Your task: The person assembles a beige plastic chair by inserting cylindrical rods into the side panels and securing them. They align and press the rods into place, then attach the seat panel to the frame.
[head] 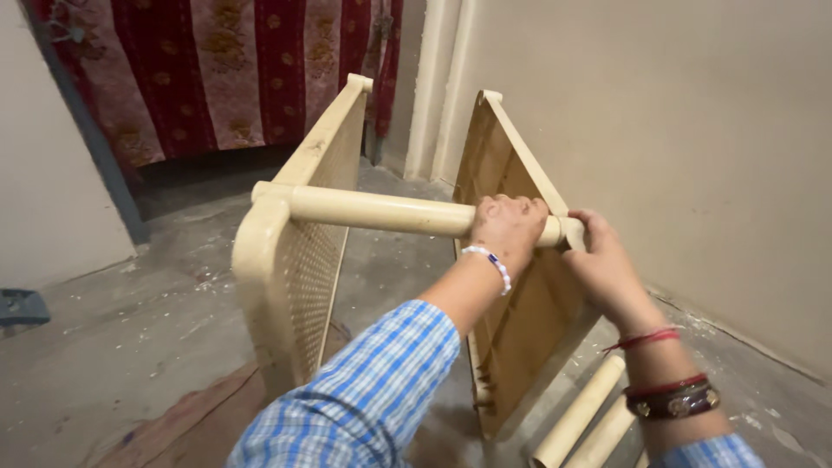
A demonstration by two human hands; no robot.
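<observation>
Bare concrete floor (139, 329) lies beneath us. Our left hand (510, 227) is wrapped fully around the cream tube (381, 210); our right hand (604, 264) closes over its end at the right panel (511, 329). We keep the tube level with the mesh panel (303, 260). Spare tubes (582, 414) lie below.

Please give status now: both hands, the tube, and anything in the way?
Left hand gripping cream plastic tube near its right end. Right hand at tube end and right cream panel. Two loose tubes on floor below.
</observation>
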